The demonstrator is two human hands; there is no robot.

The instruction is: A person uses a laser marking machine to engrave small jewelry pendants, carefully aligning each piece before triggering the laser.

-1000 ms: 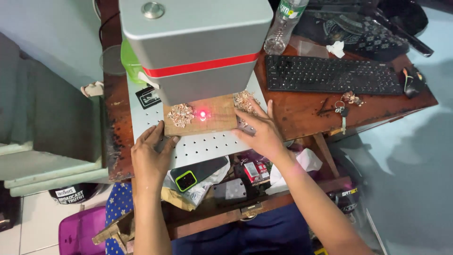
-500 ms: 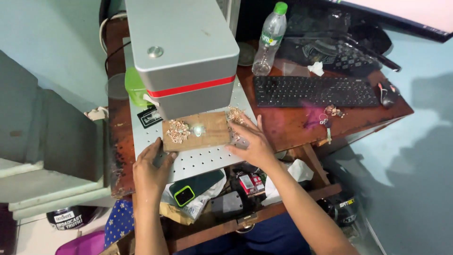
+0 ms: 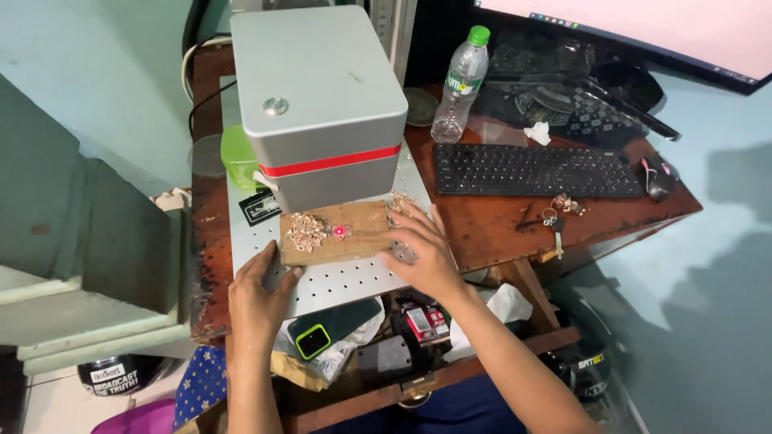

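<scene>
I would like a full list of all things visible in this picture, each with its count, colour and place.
machine: one, grey with a red stripe, on the perforated plate
perforated plate: one, grey, desk front
wooden board: one, brown, on the plate under the machine, red light dot on it
small pieces: a pile, pale, on the board's left part
keyboard: one, black, desk right
bottle: one, clear with green cap, behind the keyboard
mouse: one, black, far right
keys: one bunch, in front of the keyboard
phone: one, black with green edge, in the open drawer
left hand: at the board's left end
right hand: at the board's right end
</scene>
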